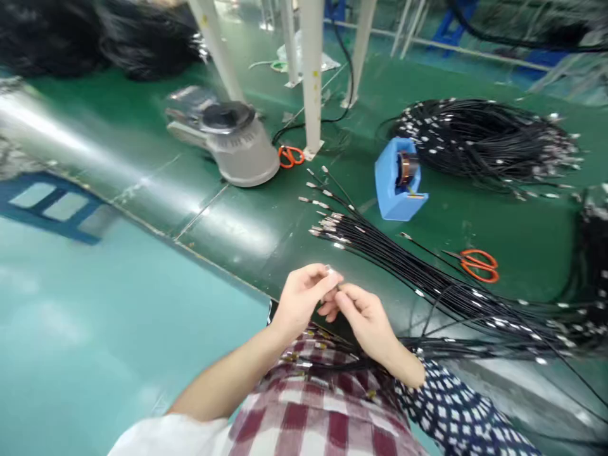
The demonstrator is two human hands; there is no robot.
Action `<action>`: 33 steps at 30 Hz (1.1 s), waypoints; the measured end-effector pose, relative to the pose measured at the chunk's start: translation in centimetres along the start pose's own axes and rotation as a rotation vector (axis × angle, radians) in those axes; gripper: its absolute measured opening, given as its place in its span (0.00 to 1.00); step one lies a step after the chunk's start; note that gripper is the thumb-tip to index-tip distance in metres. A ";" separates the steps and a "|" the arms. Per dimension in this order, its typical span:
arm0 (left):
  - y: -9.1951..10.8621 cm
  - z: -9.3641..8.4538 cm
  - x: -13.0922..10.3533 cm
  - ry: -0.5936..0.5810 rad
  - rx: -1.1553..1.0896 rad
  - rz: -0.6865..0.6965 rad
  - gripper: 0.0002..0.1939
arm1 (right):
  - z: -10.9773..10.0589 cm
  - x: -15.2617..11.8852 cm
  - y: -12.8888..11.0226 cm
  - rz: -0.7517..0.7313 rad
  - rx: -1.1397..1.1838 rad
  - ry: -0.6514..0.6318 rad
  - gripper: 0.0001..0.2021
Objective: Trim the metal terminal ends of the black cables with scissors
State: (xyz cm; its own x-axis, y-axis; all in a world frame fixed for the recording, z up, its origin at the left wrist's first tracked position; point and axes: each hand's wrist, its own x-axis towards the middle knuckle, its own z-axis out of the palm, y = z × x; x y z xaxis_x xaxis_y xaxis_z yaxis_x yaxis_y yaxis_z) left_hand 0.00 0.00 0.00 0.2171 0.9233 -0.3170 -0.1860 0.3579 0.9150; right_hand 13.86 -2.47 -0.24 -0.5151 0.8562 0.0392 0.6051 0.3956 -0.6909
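My left hand (304, 294) and my right hand (363, 313) meet over the green table's front edge. Between the thumb and fingers of the left one is the end of a black cable, with a small pale tip (329, 270) showing. The right hand pinches the dark part of that cable close beside it. More black cables lie across the lap on the checkered apron (304, 405). Just beyond the hands, a long bundle of black cables (394, 256) with pale connector ends stretches to the right along the table.
Orange-handled scissors (479, 265) lie behind the bundle, and a second pair (291, 156) is near a grey round container (247, 149). A blue tape dispenser (399, 183) stands at the centre. Behind it sits a large coil of black cables (479, 139). White posts (312, 82) rise from the table.
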 end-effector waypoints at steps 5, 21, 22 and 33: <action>0.2 -5.2 -0.3 -0.036 0.626 0.231 0.13 | -2.4 -3.3 1.7 0.126 -0.171 0.110 0.12; -0.1 -2.2 0.7 -0.273 1.189 0.369 0.13 | -6.5 -6.0 8.3 0.388 -0.664 0.261 0.09; 0.0 -2.4 1.4 -0.212 1.170 0.369 0.12 | -6.4 -5.6 8.5 0.387 -0.660 0.264 0.09; -1.1 1.5 2.6 -0.119 0.212 0.092 0.17 | -7.1 -8.4 6.2 0.270 -0.481 0.186 0.07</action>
State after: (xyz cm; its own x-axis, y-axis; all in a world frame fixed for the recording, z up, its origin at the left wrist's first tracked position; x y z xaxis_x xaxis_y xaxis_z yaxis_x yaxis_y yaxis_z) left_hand 2.26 1.82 -1.49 0.3220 0.9231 -0.2104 -0.0080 0.2249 0.9744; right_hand 26.22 -4.84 0.32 -0.2150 0.9746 0.0633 0.9303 0.2241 -0.2902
